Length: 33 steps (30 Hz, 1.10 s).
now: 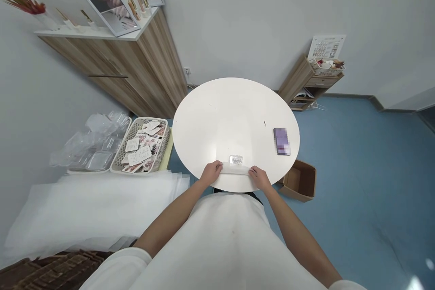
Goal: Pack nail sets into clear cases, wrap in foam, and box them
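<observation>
At the near edge of a round white table (234, 113), my left hand (211, 173) and my right hand (260, 177) pinch opposite ends of a translucent white sheet (235, 170). Its near edge appears folded or rolled between them. Just beyond that fold lies a small clear plastic case (236, 159) with something shiny inside, too small to make out. Fingers of both hands are closed on the sheet.
A blurred purple item (281, 141) lies on the table's right side. On the left are a basket of printed cards (139, 145), clear plastic packaging (102, 145) and stacked white sheets (102, 208). A cardboard box (299, 181) stands on the floor at right.
</observation>
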Each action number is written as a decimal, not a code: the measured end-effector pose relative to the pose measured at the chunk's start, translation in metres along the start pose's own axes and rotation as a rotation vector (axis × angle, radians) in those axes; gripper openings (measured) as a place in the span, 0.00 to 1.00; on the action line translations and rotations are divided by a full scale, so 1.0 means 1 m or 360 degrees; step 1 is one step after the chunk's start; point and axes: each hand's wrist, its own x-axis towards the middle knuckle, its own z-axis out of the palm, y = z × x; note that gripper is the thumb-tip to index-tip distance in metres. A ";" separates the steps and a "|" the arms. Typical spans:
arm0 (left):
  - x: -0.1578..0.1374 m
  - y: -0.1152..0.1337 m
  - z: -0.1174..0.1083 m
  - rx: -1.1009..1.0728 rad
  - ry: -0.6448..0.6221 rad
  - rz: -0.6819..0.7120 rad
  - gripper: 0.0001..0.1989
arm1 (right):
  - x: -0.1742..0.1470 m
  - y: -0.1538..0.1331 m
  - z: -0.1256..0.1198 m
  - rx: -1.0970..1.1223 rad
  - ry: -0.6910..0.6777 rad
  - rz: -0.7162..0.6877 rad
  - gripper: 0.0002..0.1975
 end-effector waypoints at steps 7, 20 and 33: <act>0.027 -0.002 0.001 0.0178 0.0083 -0.0261 0.09 | 0.034 -0.005 -0.003 -0.0027 0.0068 0.0195 0.10; 0.044 0.006 0.012 0.0993 -0.0053 0.0610 0.20 | 0.047 -0.013 0.014 -0.0919 0.0256 -0.0720 0.16; 0.047 0.022 0.012 0.0891 -0.0304 0.0640 0.27 | 0.047 -0.022 0.009 -0.0739 -0.0083 -0.0759 0.23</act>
